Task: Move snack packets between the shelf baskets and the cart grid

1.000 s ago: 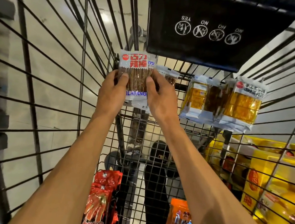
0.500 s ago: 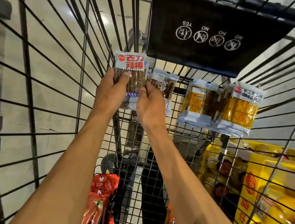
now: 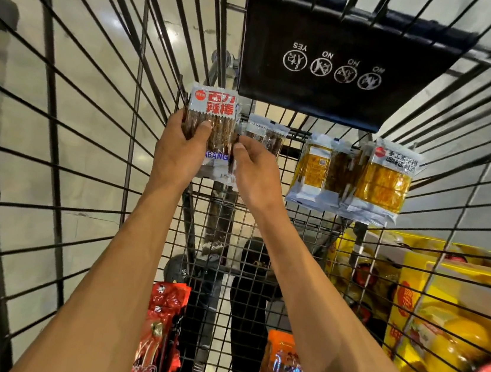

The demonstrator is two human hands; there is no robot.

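The spicy-stick packet stands upright against the cart grid, straight ahead of both hands. The left hand grips its left side; the right hand pinches its right edge.

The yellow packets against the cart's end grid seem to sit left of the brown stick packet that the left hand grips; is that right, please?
Not quite: the head view shows the yellow packets to the right of the brown stick packet, which the left hand does grip.
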